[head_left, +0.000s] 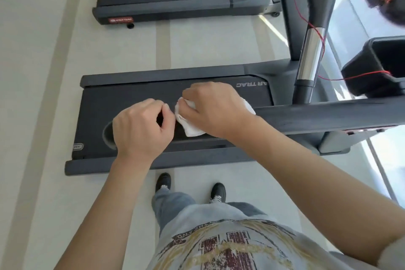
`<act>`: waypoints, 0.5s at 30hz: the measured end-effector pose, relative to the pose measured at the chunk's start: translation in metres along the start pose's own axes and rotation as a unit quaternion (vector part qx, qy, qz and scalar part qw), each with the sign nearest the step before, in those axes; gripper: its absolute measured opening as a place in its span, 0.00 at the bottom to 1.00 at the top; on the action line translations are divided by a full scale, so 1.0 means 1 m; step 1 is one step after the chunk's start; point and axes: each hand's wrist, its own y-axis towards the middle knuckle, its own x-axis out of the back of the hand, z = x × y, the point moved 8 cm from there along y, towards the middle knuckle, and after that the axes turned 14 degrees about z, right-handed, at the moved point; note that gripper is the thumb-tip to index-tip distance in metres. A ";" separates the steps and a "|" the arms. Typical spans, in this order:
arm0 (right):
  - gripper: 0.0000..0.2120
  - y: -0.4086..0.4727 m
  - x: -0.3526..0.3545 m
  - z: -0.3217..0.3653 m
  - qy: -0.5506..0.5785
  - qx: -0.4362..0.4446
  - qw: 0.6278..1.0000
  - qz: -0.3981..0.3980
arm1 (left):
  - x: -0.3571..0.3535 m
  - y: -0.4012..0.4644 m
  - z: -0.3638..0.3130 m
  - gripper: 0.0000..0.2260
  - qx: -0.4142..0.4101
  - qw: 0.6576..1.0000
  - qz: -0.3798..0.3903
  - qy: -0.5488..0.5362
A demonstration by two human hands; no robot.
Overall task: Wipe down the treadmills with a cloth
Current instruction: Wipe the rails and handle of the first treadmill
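Cloth (190,126), white and bunched, sits gripped in right hand (215,108) above near treadmill (131,96); left hand (140,127) fingers curl, pinching its edge.

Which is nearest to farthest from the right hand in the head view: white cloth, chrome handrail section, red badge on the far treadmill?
1. White cloth: held in the right hand, under its fingers.
2. Chrome handrail section: up and to the right of the hand.
3. Red badge: on the far treadmill's end, upper left.
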 end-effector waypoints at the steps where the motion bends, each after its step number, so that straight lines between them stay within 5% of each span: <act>1: 0.19 -0.014 0.007 -0.013 -0.003 0.004 1.000 -0.016 | 0.001 0.001 -0.003 0.19 -0.002 1.000 0.000 0.007; 8: 0.19 -0.090 0.044 -0.123 -0.051 -0.103 0.991 -0.068 | 0.002 0.004 -0.007 0.19 0.007 0.999 0.000 0.035; 15: 0.20 0.008 -0.001 -0.003 -0.028 -0.052 0.998 0.007 | 0.003 0.001 -0.003 0.17 0.011 1.000 -0.012 0.019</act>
